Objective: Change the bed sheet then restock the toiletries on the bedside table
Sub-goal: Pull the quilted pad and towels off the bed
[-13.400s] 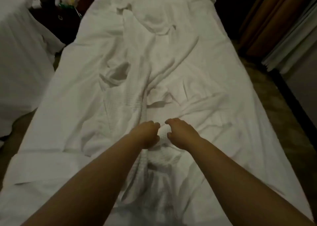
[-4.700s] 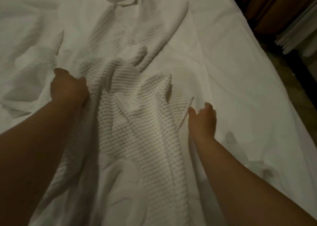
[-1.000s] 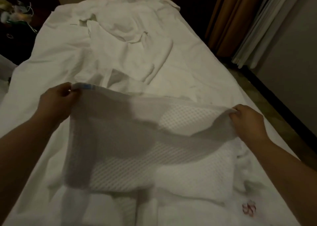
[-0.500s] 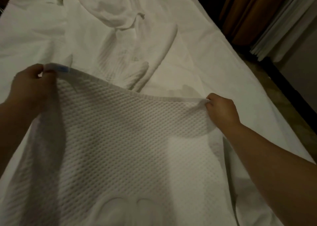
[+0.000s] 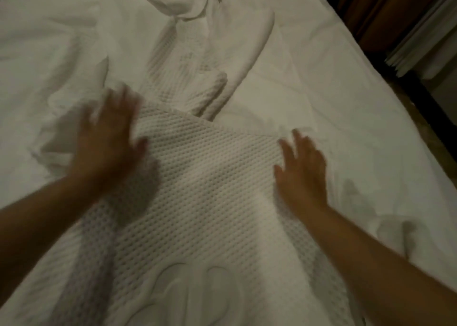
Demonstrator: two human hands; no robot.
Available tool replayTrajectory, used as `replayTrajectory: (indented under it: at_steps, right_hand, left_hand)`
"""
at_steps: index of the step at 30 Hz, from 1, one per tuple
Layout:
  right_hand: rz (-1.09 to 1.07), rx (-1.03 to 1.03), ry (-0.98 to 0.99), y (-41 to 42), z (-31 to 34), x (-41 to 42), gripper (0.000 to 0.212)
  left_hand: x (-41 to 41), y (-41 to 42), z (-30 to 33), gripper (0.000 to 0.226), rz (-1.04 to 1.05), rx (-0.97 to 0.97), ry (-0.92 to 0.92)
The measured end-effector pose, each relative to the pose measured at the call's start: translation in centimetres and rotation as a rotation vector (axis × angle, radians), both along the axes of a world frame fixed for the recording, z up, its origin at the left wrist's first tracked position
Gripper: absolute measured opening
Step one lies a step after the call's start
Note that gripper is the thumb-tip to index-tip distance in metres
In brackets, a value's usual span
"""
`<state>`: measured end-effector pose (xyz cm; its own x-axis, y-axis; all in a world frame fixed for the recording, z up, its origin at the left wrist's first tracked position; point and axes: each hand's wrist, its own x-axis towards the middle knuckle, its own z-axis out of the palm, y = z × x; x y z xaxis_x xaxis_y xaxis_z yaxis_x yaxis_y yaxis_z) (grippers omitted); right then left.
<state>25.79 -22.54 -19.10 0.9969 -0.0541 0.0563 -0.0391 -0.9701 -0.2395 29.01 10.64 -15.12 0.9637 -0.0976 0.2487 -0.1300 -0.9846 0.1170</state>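
A dim room, brown curtains (image 5: 385,11) at the upper right; the bed sheet (image 5: 333,98), white and creased, covers the mattress across the whole view; on it lies a waffle-textured white cloth (image 5: 202,189), spread flat from the near edge toward the middle, with a raised emblem near the bottom; I see my left hand (image 5: 108,142), motion-blurred, fingers straight and spread, resting on the cloth's far left corner; my right hand (image 5: 301,175), fingers likewise extended and apart, lies flat on the cloth's right edge; a crumpled white garment (image 5: 188,1) lies farther up the bed.
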Motion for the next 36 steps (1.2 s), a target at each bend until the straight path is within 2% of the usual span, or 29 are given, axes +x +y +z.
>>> replayTrajectory:
  at_steps: [2,4,5,6,8,9,11,13,16,20,24,26,28,30,32,33,36]
  right_hand:
    - [0.113,-0.027,0.072,2.4,-1.2,-3.3,0.052]
    - [0.149,-0.075,0.265,2.8,-2.3,-6.0,0.068]
    - [0.112,-0.072,0.329,2.2,-2.8,-7.1,0.073]
    - [0.064,-0.050,0.322,1.5,-3.0,-7.9,0.074]
    - [-0.014,-0.100,0.262,0.4,-2.9,-9.3,0.062]
    - [-0.045,-0.126,0.287,0.1,-2.6,-10.0,0.055]
    - [-0.100,-0.145,0.406,0.3,-2.0,-10.9,0.054]
    - [-0.125,-0.150,0.422,2.4,-0.8,-12.0,0.056]
    - [0.012,-0.085,0.280,7.9,-0.6,-14.7,0.056]
    - [0.185,0.122,0.175,16.8,0.4,-19.6,0.054]
    - [0.283,0.107,0.046,23.7,1.3,-23.2,0.062]
    - [0.276,0.059,-0.045,26.2,2.1,-23.8,0.066]
    - [0.253,0.048,-0.131,28.5,3.2,-23.6,0.068]
    - [0.184,0.134,-0.256,30.3,4.5,-22.8,0.054]
    - [0.121,0.231,-0.386,31.6,5.9,-22.4,0.023]
    - [0.102,0.243,-0.418,32.0,6.6,-22.5,0.017]
    - [0.085,0.258,-0.407,32.3,7.4,-23.8,0.021]
  left_hand:
    - [-3.8,-2.8,-0.1,0.060,-0.316,0.211,0.212]
    - [-6.2,-0.4,-1.4,0.065,-0.271,0.396,0.461]
    - [-6.8,0.5,-0.8,0.066,-0.212,0.333,0.549]
    - [-7.2,1.5,-0.2,0.068,-0.146,0.267,0.562]
    - [-8.9,3.6,-0.4,0.070,-0.063,0.179,0.512]
    - [-9.7,4.4,-0.3,0.071,0.004,0.091,0.561]
    - [-11.6,5.5,0.5,0.072,0.234,-0.249,0.625]
    - [-13.9,6.1,1.3,0.065,0.509,-0.582,0.688]
    - [-17.3,7.3,1.7,0.041,0.726,-0.894,0.859]
    - [-19.6,8.0,2.1,0.028,0.678,-1.009,1.036]
    - [-19.5,8.1,2.9,0.014,0.731,-1.209,0.886]
    - [-19.4,7.9,4.4,0.010,0.714,-1.267,0.898]
    - [-19.5,8.4,5.9,0.010,0.629,-1.228,0.954]
    - [-19.8,9.2,7.3,0.013,0.515,-1.180,1.009]
    - [-20.4,10.2,8.4,0.013,0.432,-1.195,1.041]
    - [-20.7,10.7,8.6,0.014,0.412,-1.242,1.048]
    - [-21.7,11.9,8.2,0.019,0.476,-1.449,1.084]
